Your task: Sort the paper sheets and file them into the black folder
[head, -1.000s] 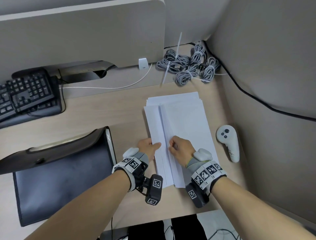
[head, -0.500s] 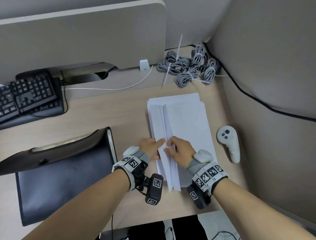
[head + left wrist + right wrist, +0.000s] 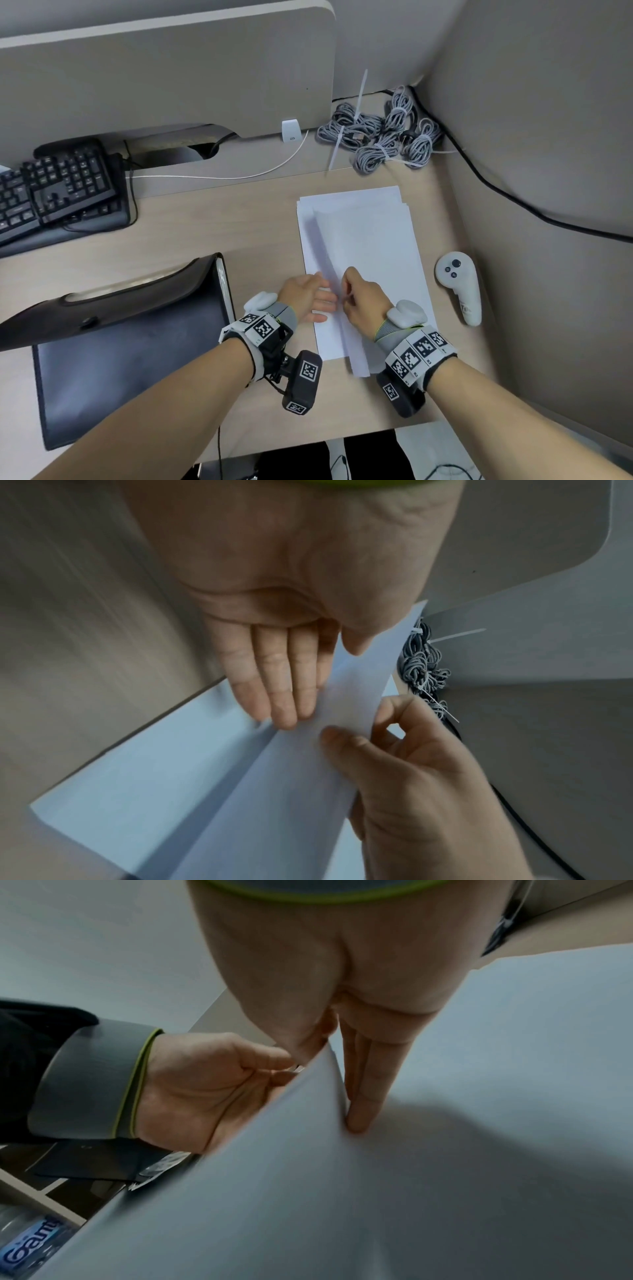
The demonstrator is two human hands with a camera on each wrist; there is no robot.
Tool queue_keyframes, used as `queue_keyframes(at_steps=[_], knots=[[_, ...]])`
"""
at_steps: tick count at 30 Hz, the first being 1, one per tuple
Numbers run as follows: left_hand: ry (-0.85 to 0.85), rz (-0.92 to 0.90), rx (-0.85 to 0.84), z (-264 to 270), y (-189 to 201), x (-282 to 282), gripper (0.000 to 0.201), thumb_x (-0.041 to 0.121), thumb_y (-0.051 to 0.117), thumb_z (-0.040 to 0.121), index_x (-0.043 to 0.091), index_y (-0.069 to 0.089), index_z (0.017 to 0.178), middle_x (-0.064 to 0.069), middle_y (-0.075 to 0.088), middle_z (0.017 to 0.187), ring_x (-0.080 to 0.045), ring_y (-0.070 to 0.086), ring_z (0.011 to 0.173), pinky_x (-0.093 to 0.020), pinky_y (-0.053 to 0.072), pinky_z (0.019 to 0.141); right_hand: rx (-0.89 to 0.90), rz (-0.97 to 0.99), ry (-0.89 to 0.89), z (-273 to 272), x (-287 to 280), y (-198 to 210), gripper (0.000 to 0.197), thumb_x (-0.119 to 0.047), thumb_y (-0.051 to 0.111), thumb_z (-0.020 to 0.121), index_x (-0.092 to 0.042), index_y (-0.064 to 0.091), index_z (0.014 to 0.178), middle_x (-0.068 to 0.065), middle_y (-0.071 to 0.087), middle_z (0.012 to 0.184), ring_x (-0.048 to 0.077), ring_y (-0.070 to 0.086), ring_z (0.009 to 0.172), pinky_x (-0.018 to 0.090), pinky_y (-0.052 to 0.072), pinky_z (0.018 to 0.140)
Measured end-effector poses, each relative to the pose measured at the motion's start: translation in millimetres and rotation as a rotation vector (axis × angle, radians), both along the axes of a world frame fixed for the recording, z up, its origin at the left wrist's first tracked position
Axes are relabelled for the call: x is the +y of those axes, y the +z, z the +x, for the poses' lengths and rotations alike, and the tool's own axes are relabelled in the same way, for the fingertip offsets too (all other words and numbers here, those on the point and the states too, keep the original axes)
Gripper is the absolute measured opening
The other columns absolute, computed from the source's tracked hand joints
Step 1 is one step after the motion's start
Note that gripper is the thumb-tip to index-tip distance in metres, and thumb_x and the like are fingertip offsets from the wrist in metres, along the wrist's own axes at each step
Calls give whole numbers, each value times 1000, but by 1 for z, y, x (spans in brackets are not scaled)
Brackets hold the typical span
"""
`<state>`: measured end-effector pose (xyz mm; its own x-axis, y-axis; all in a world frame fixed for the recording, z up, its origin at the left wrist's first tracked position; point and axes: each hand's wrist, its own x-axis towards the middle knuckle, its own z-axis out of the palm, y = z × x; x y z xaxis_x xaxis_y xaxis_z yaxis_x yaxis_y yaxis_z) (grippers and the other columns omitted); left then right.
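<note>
A stack of white paper sheets [image 3: 373, 240] lies on the desk right of centre. My right hand [image 3: 363, 301] pinches the raised left edge of the top sheets [image 3: 308, 791] between thumb and fingers. My left hand [image 3: 308, 294] lies beside it. Its straight fingers [image 3: 284, 691] rest on the lower sheets under the raised edge, and its thumb touches that edge. The black folder [image 3: 120, 359] lies at the left with its flap open, apart from both hands.
A white controller [image 3: 459, 287] lies right of the paper. Bundled grey cables [image 3: 383, 137] sit behind the stack. A black keyboard [image 3: 58, 192] is at the far left. A partition wall [image 3: 548, 171] closes the right side. A water bottle [image 3: 27, 1250] shows below the desk.
Both hands have come together at the stack's left edge. The top sheets' left edge is raised higher, and my left fingers have slid under it.
</note>
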<state>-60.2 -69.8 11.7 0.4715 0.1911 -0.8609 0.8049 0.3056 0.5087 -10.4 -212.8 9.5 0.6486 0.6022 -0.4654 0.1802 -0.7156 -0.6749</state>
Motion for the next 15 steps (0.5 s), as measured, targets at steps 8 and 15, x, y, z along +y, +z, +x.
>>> queue_keyframes(at_steps=[8, 15], knots=[[162, 239, 81, -5, -11, 10, 12, 11, 60, 91, 17, 54, 83, -10, 63, 84, -23, 61, 80, -40, 58, 76, -24, 38, 2, -1, -2, 0, 20, 2, 37, 82, -9, 42, 98, -3, 39, 67, 15, 28, 58, 29, 29, 57], [209, 94, 49, -3, -8, 2, 11, 1, 60, 91, 4, 60, 102, -13, 64, 84, -21, 63, 73, -30, 58, 65, 1, -4, 37, -2, 3, -11, 33, -3, 45, 89, -9, 62, 117, 11, 63, 111, 29, 59, 100, 28, 43, 85]])
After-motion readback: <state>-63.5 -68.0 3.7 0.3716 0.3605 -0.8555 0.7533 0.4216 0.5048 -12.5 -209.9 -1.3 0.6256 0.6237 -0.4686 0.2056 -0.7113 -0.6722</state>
